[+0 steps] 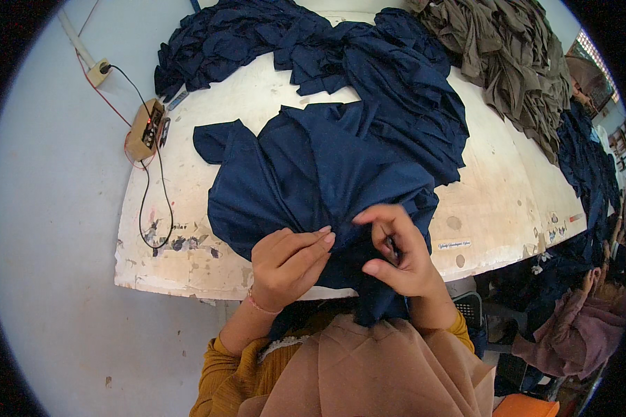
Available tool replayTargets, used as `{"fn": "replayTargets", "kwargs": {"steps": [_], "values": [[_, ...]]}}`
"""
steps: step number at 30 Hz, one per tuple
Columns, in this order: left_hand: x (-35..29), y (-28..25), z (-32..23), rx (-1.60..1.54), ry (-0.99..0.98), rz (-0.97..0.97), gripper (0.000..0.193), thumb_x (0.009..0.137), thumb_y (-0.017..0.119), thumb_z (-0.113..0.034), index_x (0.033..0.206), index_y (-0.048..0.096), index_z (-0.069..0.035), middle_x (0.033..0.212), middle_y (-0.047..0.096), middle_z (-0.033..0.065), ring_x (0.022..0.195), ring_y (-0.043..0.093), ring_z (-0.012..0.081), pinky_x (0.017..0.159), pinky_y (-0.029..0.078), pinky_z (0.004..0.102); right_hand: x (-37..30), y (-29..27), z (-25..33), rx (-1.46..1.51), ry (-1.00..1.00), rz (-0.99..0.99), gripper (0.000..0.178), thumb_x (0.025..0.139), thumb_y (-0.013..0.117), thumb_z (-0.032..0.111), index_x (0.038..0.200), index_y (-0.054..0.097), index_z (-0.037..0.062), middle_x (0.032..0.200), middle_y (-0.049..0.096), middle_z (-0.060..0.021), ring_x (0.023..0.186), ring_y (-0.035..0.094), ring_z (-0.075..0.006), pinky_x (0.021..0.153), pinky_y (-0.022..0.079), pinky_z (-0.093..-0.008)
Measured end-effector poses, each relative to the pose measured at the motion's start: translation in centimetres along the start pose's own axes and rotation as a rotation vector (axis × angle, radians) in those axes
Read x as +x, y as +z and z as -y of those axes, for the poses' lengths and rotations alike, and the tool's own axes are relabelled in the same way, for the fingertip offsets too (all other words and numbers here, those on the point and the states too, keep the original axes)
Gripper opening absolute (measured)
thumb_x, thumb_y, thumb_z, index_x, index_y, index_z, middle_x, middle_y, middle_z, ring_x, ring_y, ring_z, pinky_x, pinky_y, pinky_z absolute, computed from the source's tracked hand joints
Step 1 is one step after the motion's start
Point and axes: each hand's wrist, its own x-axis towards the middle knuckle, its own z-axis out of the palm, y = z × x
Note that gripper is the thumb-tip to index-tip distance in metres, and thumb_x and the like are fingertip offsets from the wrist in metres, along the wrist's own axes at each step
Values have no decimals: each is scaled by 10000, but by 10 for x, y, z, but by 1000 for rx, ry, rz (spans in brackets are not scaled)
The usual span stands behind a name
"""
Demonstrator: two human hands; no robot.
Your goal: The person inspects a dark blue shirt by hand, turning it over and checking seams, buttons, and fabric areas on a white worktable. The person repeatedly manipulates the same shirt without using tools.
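Note:
A dark navy cloth garment (285, 174) lies bunched across the near part of the table, and part of it hangs over the front edge toward my lap. My left hand (289, 264) is closed in a pinch on this cloth, the fingertips pressed together near its middle. Just right of it, my right hand (403, 254) is curled above the garment, its thumb and forefinger apart. A small dark object (393, 249) shows inside the curl of the right hand; its kind is mostly hidden by the fingers.
More navy garments (236, 42) are heaped at the back of the white table (494, 229), beside a pile of olive-brown garments (508, 55). At left are a switch box (145, 131) and a looped black cable (161, 201). Another person (570, 326) sits at right.

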Motion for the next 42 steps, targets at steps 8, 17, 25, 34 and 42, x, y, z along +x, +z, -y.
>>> {"fn": "replayTargets", "kwargs": {"steps": [8, 17, 25, 34, 42], "values": [[1, 0, 3, 25, 64, -23, 244, 699, 791, 10, 938, 759, -29, 912, 734, 74, 598, 598, 147, 511, 417, 242, -7, 4, -14, -326, -89, -91, 240, 900, 685, 117, 1064, 587, -27, 928, 636, -171, 767, 667, -304, 687, 517, -330], [1, -1, 4, 65, 109, -26, 212, 721, 777, 7, 929, 762, -35, 930, 738, 70, 585, 574, 138, 511, 403, 250, 3, 11, -12, -386, -216, -110, 153, 856, 718, 105, 942, 652, -4, 832, 645, -136, 712, 671, -290, 616, 511, -326], [1, -2, 4, 87, 121, -26, 209, 713, 785, -5, 917, 760, -43, 953, 744, 57, 584, 560, 131, 509, 399, 250, 5, 12, -10, -497, -284, -128, 106, 835, 725, 95, 913, 688, 35, 795, 651, -99, 646, 646, -256, 561, 482, -315], [1, -3, 5, 77, 89, -42, 194, 716, 786, -9, 904, 760, -53, 942, 747, 54, 595, 570, 136, 515, 405, 244, -2, 3, -16, -208, -236, -317, 226, 805, 773, 78, 997, 661, 36, 866, 643, -106, 715, 649, -204, 619, 481, -275], [6, -12, 7, 72, 5, 27, 243, 655, 792, 20, 867, 710, -67, 963, 746, 92, 731, 656, 209, 630, 499, 305, 3, 10, -30, -755, -270, -347, 467, 632, 871, 189, 1019, 627, 97, 973, 619, -84, 747, 637, -263, 646, 517, -335]]}}
